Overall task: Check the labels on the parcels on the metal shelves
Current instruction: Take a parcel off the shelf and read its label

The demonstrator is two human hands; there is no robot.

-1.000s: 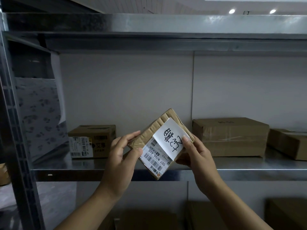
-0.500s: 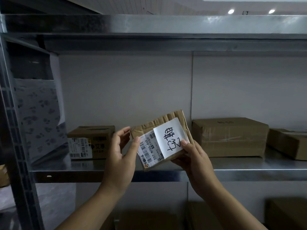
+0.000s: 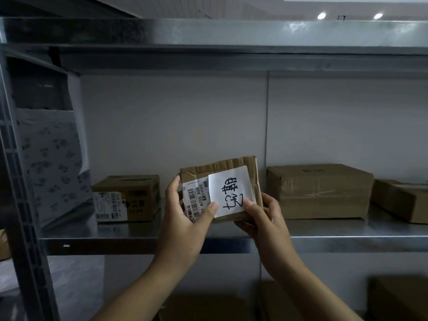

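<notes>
A: Where's the parcel?
B: It's the small flat brown cardboard parcel [image 3: 220, 169], lifted clear of the grey metal shelf [image 3: 139, 230] and held in front of it, label side toward the camera, slightly tilted.
A: Hands?
B: Both gripping it. The left hand [image 3: 185, 225] takes the left edge, thumb across the printed barcode label [image 3: 194, 195], fingers behind. The right hand [image 3: 264, 218] takes the lower right corner, thumb pressing the bottom of the white square handwritten label [image 3: 229, 191], fingers curled underneath.
A: Progress?
B: Mid-check on this one, I'd say. Both labels face the wearer. Not put back yet.
A: What's left?
B: Three more on the same shelf: a squat brown carton with a barcode sticker [image 3: 136, 193] at left, a big taped brown cardboard box [image 3: 319, 191] at right, and another brown box [image 3: 400, 200] cut off by the right edge. No hand is on them. Can't tell if they're already checked. The big box shows no label from here, so it probably needs turning. There are dark boxes on the lower level [image 3: 398, 297] too, labels not visible. Plenty left, by my guess.
</notes>
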